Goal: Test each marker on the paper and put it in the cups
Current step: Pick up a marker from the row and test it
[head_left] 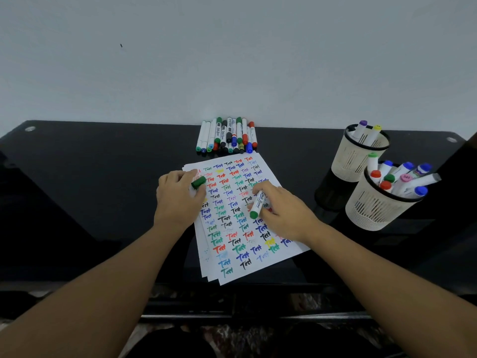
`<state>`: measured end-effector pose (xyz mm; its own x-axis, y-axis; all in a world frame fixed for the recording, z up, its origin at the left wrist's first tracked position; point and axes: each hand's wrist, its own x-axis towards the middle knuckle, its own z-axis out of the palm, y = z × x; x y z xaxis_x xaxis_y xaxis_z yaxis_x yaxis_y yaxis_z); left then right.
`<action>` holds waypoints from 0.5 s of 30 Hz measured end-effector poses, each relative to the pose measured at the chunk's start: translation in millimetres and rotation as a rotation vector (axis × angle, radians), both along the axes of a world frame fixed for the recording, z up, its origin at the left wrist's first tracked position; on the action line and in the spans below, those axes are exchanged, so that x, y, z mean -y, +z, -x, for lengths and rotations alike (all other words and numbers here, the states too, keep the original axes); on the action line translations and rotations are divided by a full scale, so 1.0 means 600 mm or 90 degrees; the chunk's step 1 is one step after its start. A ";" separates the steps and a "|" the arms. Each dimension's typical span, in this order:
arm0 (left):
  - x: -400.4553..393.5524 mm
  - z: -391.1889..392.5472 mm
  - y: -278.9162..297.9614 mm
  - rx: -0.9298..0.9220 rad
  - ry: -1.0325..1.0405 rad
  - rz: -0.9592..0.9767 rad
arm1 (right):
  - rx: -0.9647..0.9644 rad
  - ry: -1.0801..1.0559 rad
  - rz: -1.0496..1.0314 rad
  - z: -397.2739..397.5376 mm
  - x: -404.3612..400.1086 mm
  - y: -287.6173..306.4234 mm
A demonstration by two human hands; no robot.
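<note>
A stack of white paper (pixel 260 262) covered with coloured "Test" words lies in the middle of the black table. My right hand (pixel 284 213) holds a white marker with a green end (pixel 257 204), its tip down on the paper. My left hand (pixel 178 200) rests on the paper's left edge and pinches the green cap (pixel 198 182). A pile of several markers (pixel 227 135) lies beyond the paper by the wall. Two cream mesh cups stand at the right: the far cup (pixel 357 156) with two markers, the near cup (pixel 374 205) with several.
The black table (pixel 90 177) runs up against a pale wall (pixel 232 60). Its front edge lies just below the paper. The cups sit close to the table's right side, with a dark object at the far right edge (pixel 464 164).
</note>
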<state>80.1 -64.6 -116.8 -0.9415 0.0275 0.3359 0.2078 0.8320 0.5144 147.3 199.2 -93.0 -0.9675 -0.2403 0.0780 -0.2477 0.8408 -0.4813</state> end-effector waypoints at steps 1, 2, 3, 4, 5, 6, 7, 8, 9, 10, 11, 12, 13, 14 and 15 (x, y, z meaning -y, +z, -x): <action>-0.001 -0.001 0.001 -0.010 -0.005 -0.002 | 0.010 0.001 0.010 0.000 -0.001 0.000; -0.002 -0.001 0.002 -0.020 -0.011 0.007 | 0.020 0.005 0.017 -0.001 -0.002 0.000; -0.002 -0.002 0.002 -0.028 -0.019 0.026 | 0.029 0.012 0.024 -0.002 -0.004 0.000; -0.002 -0.002 0.003 -0.031 -0.029 0.051 | 0.038 0.021 0.032 -0.003 -0.005 -0.001; -0.003 -0.002 0.004 -0.029 -0.039 0.080 | 0.047 0.030 0.044 -0.005 -0.006 0.000; -0.004 -0.002 0.004 -0.020 -0.049 0.113 | 0.054 0.035 0.061 -0.005 -0.007 0.002; -0.004 -0.002 0.005 -0.003 -0.057 0.146 | 0.052 0.037 0.081 -0.005 -0.008 0.004; -0.005 -0.002 0.005 0.022 -0.062 0.175 | 0.040 0.030 0.107 -0.003 -0.008 0.006; -0.006 -0.001 0.006 0.050 -0.063 0.196 | 0.017 0.012 0.144 0.001 -0.008 0.008; -0.007 0.000 0.008 0.078 -0.063 0.205 | -0.012 -0.016 0.196 0.008 -0.008 0.010; -0.007 0.001 0.010 0.104 -0.062 0.206 | -0.038 -0.055 0.258 0.018 -0.006 0.012; -0.007 0.003 0.012 0.123 -0.061 0.208 | -0.054 -0.102 0.322 0.029 -0.003 0.016; -0.007 0.007 0.014 0.137 -0.062 0.212 | -0.054 -0.149 0.380 0.042 0.001 0.022; -0.007 0.012 0.017 0.149 -0.064 0.217 | -0.041 -0.189 0.430 0.059 0.004 0.026; -0.006 0.017 0.022 0.158 -0.066 0.223 | -0.023 -0.217 0.466 0.075 0.006 0.030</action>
